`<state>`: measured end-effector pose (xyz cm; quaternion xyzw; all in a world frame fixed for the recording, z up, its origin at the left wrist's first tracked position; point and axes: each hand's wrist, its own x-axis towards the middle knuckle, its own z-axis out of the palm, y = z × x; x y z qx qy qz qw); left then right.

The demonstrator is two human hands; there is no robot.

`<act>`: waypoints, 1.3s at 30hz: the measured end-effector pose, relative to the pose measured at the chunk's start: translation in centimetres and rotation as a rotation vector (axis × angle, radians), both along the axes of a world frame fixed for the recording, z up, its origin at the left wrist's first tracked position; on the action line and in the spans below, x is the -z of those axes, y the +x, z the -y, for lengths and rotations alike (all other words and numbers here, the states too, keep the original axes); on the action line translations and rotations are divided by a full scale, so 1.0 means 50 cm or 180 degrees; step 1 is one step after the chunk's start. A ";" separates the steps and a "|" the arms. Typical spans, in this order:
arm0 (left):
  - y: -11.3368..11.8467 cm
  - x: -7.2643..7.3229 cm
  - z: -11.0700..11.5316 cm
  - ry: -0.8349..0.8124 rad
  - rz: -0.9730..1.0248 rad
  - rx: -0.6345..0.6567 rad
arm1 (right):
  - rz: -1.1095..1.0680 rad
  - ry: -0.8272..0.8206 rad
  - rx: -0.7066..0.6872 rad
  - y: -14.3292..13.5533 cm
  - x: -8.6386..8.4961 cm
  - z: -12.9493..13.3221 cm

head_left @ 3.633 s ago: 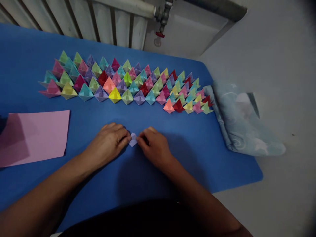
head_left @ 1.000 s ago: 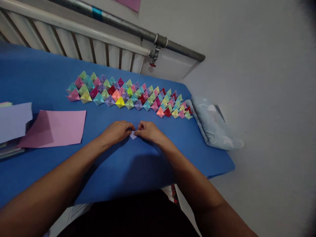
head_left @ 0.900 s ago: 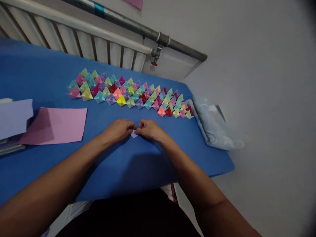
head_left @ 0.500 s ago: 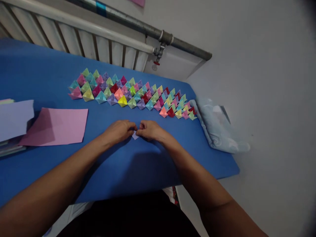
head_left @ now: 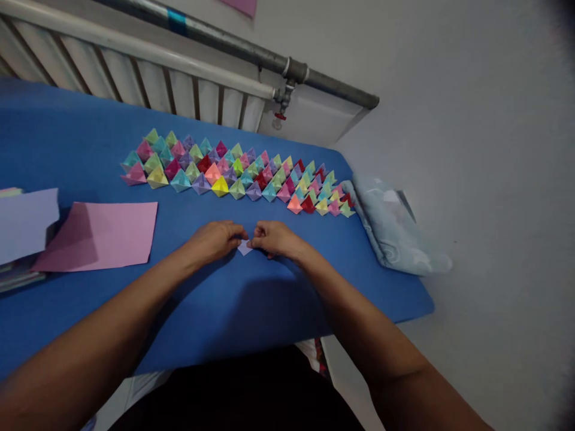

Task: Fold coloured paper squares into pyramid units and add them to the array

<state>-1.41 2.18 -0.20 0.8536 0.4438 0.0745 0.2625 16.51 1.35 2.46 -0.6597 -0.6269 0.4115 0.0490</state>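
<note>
Over the tabletop's near edge both forearms angle inward, left hand point(head_left: 220, 237) and right hand point(head_left: 274, 237) nearly meeting, fingers curled.

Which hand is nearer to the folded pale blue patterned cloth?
Right. The right hand is just left of centre between the sheet's ends, short of the cloth; the left hand lies farther left.

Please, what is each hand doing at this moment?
Left hand: closed, fingers on the small lilac paper.
Right hand: closed, pinching the right side of the same paper.
</note>
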 end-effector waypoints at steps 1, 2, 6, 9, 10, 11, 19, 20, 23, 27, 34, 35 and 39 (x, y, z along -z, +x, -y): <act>-0.001 0.000 -0.001 -0.0010 0.0020 0.0011 | -0.0069 -0.0017 0.0058 0.005 0.000 0.003; -0.002 0.001 -0.002 -0.0028 0.0033 0.0017 | -0.0116 -0.0039 0.0096 0.009 0.000 0.004; -0.002 -0.001 -0.005 -0.0179 0.0010 -0.0029 | -0.0050 -0.0115 0.0111 0.013 -0.003 0.004; -0.001 -0.005 -0.006 -0.0211 -0.0054 -0.0017 | 0.0242 -0.0163 0.0011 0.015 -0.005 0.000; 0.000 -0.006 -0.006 -0.0203 -0.0082 0.0013 | 0.0326 -0.0164 -0.0037 0.017 -0.005 0.000; 0.001 -0.008 -0.005 -0.0195 -0.0115 0.0049 | 0.0375 -0.0133 -0.0094 0.019 -0.005 0.001; 0.006 -0.014 -0.011 0.0044 -0.0444 0.0235 | 0.0175 0.0837 0.0029 0.034 0.028 0.045; 0.004 -0.014 -0.014 0.0023 -0.0413 0.0262 | -0.0007 0.0904 0.0264 0.034 0.036 0.049; -0.004 -0.013 -0.018 -0.0094 -0.0107 0.0258 | -0.0844 0.1055 0.0974 0.034 0.055 0.052; -0.014 -0.001 -0.015 -0.0753 0.0687 -0.0238 | -0.1685 0.0943 0.1362 0.037 0.063 0.039; -0.004 0.001 -0.009 -0.1754 0.2288 -0.1255 | -0.2385 0.0715 0.1098 0.029 0.056 0.037; 0.000 -0.001 -0.007 -0.1798 0.2445 -0.1401 | -0.2441 0.0666 0.1051 0.024 0.056 0.039; 0.015 -0.002 0.004 -0.1869 0.2927 -0.1772 | -0.2640 0.0680 0.0988 0.001 0.066 0.043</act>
